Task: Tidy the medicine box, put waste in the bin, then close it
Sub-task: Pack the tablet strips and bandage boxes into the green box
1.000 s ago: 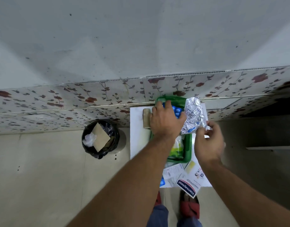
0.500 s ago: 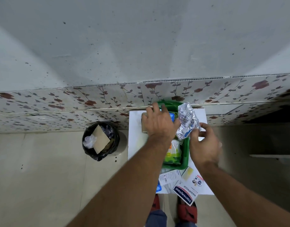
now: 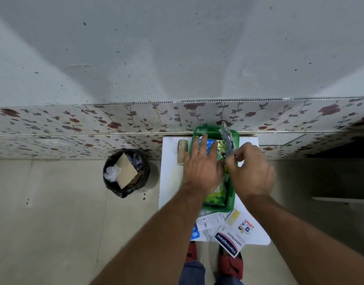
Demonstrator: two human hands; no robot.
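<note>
White table (image 3: 171, 182) | step: sorting medicine box (image 3: 231, 199) | right hand (image 3: 252, 175) pinches foil strip (image 3: 227, 138) | left hand (image 3: 201, 167) flat, unclenched, on contents | next: judge strip; bin (image 3: 126, 172) at 9 o'clock.

Two hands: the left hand (image 3: 201, 165) and the right hand (image 3: 251, 171). One green medicine box (image 3: 231, 199) on one white table (image 3: 169, 177). One black-lined bin (image 3: 126, 172) at 9 o'clock of the table. One silver foil strip (image 3: 227, 138), one Hansaplast packet (image 3: 229, 242), one tan roll (image 3: 182, 150).
</note>
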